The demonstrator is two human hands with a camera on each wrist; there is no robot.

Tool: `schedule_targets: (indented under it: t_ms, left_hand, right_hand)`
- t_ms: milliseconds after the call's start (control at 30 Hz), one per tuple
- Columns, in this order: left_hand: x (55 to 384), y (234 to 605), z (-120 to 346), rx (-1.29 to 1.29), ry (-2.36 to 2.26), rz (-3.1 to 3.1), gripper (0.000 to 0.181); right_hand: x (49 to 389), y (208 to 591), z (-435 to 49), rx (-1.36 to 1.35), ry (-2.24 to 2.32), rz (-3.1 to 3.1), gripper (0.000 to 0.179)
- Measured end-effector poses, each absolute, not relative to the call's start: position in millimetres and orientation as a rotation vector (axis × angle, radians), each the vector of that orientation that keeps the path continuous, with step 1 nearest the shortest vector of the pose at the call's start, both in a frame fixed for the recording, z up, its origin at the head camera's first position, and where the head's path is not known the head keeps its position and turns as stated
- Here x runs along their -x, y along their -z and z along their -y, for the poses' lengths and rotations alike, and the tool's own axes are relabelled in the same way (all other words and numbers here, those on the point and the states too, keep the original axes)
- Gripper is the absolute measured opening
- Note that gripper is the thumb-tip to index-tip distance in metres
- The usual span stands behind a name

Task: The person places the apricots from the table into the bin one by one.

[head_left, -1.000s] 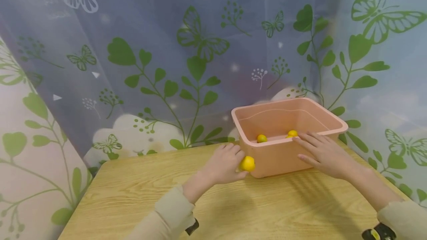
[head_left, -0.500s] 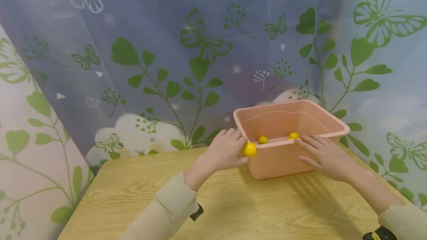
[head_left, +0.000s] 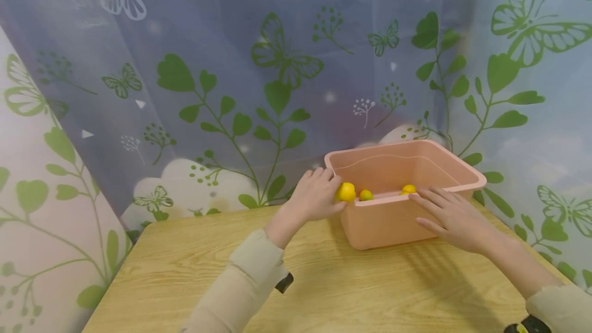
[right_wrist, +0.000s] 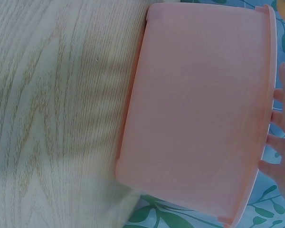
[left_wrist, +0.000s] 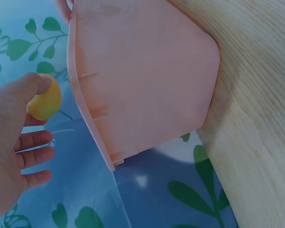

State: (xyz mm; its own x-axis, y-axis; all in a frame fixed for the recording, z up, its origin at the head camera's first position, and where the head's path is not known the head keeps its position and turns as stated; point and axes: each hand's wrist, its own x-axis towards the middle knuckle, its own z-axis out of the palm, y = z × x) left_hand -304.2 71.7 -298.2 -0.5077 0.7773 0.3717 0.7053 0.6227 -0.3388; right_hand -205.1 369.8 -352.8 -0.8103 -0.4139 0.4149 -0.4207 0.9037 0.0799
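Between thumb and index finger, my left hand (head_left: 314,194) pinches a small yellow citrus fruit (head_left: 346,192) at the left front corner of a pink plastic tub (head_left: 393,225). The left wrist view shows the fruit (left_wrist: 45,98) level with the tub's rim, the other fingers loosely spread below it. Inside the tub lie a second fruit (head_left: 366,195) and, further right, more yellow fruit (head_left: 409,189), partly hidden by the front wall. My right hand (head_left: 455,220) has its fingers extended at the tub's front rim; its fingertips overlap the rim in the right wrist view.
The tub stands at the back right of a wood-grain table (head_left: 208,271). A curtain (head_left: 208,30) printed with butterflies and leaves hangs close behind the tub and along its right side.
My left hand has lifted the citrus fruit from beside the tub's front left corner up to its rim. The right hand stays at the front rim.
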Motion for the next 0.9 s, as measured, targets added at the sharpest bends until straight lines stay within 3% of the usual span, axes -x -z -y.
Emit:
schedule_targets:
  t_ms: [400,733,900]
  left_hand:
    - [312.3,294.6,-94.3,1.143,-0.246,2.510,0.049]
    - [313.9,291.5,-111.2,1.117,-0.302,2.552,0.039]
    - [315.7,291.0,-117.7,1.077,-0.315,2.582,0.043]
  right_hand:
    - [204.4,350.8,-370.9,-0.607,-0.025,2.656,0.055]
    - [203.2,345.4,-369.5,-0.581,-0.033,2.727,0.056]
    - [204.0,343.2,-368.6,-0.583,-0.032,2.742,0.055]
